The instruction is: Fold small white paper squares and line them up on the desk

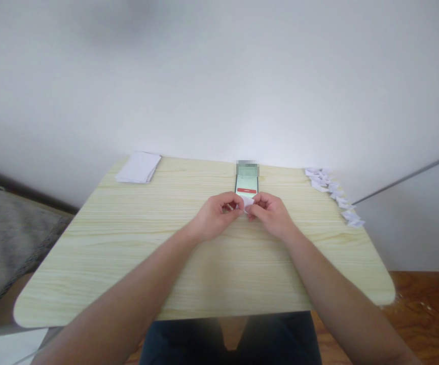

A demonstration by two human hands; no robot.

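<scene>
Between my two hands is a small piece of folded white paper (247, 203), pinched from both sides. My left hand (219, 215) grips its left edge with thumb and fingers. On the other side, my right hand (270, 213) has its thumb and fingertips closed on the right edge. Fingers cover much of the paper, so its exact folded shape is hard to make out. Just beyond it lies a phone (247, 183) with a lit greenish screen and a red bar, its lower end partly hidden by the paper and hands.
A stack of white paper sheets (139, 167) lies at the table's back left. Several small folded white paper pieces (320, 180) line the right edge. The pale wood-grain table (128, 243) meets a white wall (212, 91) behind. My dark-clothed legs (189, 339) are under the front edge.
</scene>
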